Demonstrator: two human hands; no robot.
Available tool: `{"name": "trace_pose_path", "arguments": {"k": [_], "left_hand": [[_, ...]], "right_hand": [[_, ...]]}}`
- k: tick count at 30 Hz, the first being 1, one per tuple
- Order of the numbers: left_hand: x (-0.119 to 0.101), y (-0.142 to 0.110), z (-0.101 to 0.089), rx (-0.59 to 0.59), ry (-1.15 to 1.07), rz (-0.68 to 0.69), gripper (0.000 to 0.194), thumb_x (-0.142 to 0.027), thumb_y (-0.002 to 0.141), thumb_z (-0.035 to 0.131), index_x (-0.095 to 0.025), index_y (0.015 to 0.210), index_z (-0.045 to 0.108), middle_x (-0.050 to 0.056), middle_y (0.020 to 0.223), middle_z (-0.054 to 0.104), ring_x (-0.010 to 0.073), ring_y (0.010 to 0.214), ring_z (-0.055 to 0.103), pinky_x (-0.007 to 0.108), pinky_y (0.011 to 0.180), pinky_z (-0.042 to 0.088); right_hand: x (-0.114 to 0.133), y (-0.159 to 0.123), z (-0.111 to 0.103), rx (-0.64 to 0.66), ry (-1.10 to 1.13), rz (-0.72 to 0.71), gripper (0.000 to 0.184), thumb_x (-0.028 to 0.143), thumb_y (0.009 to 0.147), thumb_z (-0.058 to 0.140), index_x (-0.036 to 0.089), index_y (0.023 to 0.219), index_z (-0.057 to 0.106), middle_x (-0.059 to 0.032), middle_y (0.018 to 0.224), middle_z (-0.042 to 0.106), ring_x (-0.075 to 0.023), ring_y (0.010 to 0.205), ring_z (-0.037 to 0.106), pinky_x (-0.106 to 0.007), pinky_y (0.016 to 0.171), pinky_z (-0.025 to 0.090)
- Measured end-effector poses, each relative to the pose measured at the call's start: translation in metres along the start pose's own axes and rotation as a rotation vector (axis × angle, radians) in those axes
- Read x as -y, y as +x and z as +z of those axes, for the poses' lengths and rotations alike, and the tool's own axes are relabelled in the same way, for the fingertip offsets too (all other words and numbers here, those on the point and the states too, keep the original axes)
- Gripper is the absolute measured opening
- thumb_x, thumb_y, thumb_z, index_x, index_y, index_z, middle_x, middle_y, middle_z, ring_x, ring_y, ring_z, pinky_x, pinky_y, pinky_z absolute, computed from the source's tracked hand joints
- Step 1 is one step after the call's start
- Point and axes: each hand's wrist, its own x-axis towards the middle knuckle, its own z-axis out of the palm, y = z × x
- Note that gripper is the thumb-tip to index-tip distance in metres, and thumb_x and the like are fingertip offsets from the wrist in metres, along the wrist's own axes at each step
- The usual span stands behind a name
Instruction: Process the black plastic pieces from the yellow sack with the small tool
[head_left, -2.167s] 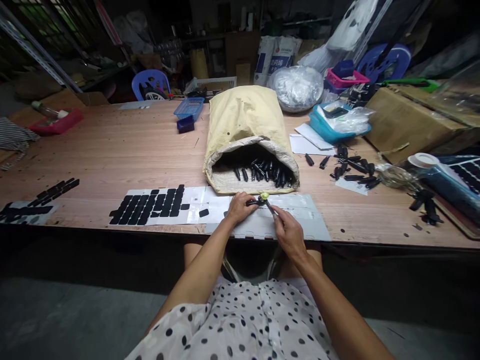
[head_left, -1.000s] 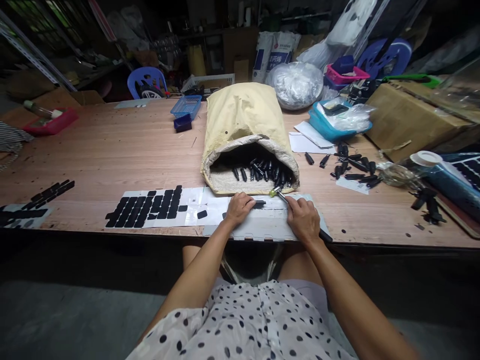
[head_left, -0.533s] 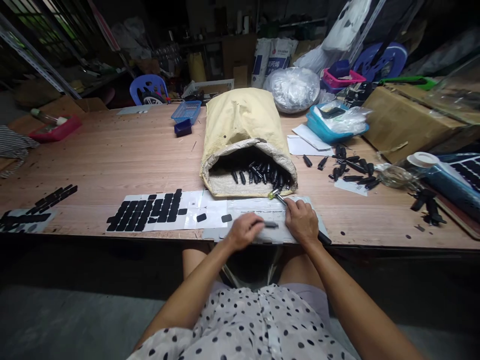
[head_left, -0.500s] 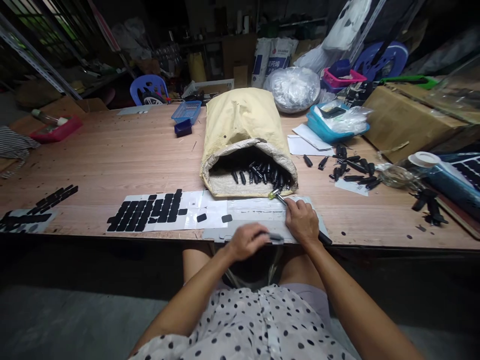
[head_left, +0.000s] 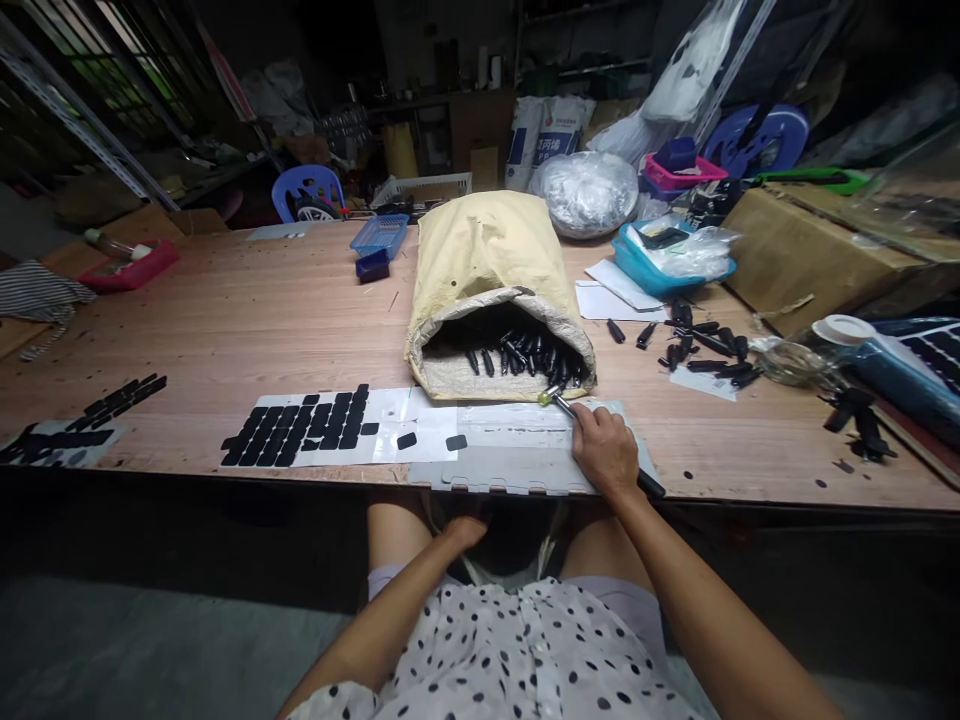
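Observation:
My right hand (head_left: 606,448) is closed around a small hammer (head_left: 651,485) with a black handle and a yellowish face on its metal head. That hand rests over a grey board (head_left: 517,472) at the table's front edge. Below the edge, between the knees, my left hand (head_left: 468,530) reaches into a dark opening, its fingers hidden. Straight ahead lies a cream sack (head_left: 491,240), its mouth toward me, with several black pointed pieces (head_left: 536,352) inside. Left of the board, a white sheet (head_left: 386,425) carries rows of black rounded patches (head_left: 281,432).
Loose black pieces (head_left: 705,345) lie on the table's right side near a blue basket (head_left: 634,260) and a cardboard box (head_left: 802,250). At the far left sits a red tray (head_left: 142,268). Behind the sack are a blue tray (head_left: 380,235) and a clear plastic bundle (head_left: 585,190).
My left hand has moved down off the board to below the table edge, and the dark piece it held is out of sight. My right hand stays on the hammer.

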Motion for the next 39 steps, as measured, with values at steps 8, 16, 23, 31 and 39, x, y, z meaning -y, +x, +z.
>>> {"name": "trace_pose_path", "arguments": {"k": [8,16,23,31,39], "left_hand": [[-0.085,0.002,-0.102,0.621,-0.331,0.209,0.027,-0.042,0.081,0.069,-0.021,0.096,0.073,0.002,0.078,0.072,0.0165,0.066,0.065,0.030,0.064,0.051],[-0.138,0.118,-0.171,-0.667,-0.089,-0.125,0.012,-0.024,0.085,0.060,-0.018,0.094,0.064,0.012,0.101,0.070,0.0273,0.102,0.065,0.037,0.084,0.050],[-0.127,0.132,-0.165,-0.644,0.097,-0.127,0.010,-0.021,0.081,0.064,-0.019,0.090,0.061,0.015,0.111,0.063,0.0306,0.104,0.064,0.040,0.085,0.049],[-0.102,0.063,-0.134,-0.533,0.115,0.446,0.014,-0.024,0.085,0.064,-0.023,0.099,0.066,0.004,0.098,0.066,0.0222,0.095,0.058,0.035,0.085,0.048],[-0.084,0.033,-0.096,-0.330,0.124,0.437,0.015,-0.023,0.080,0.072,-0.025,0.095,0.074,0.003,0.090,0.064,0.0231,0.096,0.055,0.039,0.089,0.047]], "right_hand": [[0.003,-0.002,0.000,-0.003,0.008,0.006,0.027,0.021,0.091,0.049,0.022,0.110,0.068,-0.0070,0.081,0.056,-0.0208,0.078,0.044,-0.031,0.065,0.024],[0.003,-0.001,-0.001,0.010,0.011,-0.004,0.028,0.022,0.089,0.051,0.022,0.113,0.067,-0.0067,0.083,0.057,-0.0210,0.080,0.046,-0.031,0.067,0.029],[0.006,-0.001,-0.003,0.011,0.016,0.015,0.026,0.021,0.090,0.050,0.021,0.110,0.067,-0.0072,0.084,0.058,-0.0211,0.081,0.046,-0.031,0.068,0.030],[0.006,0.001,-0.005,0.031,0.023,0.022,0.025,0.022,0.090,0.049,0.021,0.109,0.067,-0.0074,0.085,0.058,-0.0218,0.082,0.046,-0.031,0.068,0.028],[0.001,0.002,-0.006,0.051,0.034,0.030,0.026,0.025,0.092,0.049,0.021,0.109,0.068,-0.0077,0.087,0.061,-0.0213,0.081,0.047,-0.030,0.067,0.028]]}}
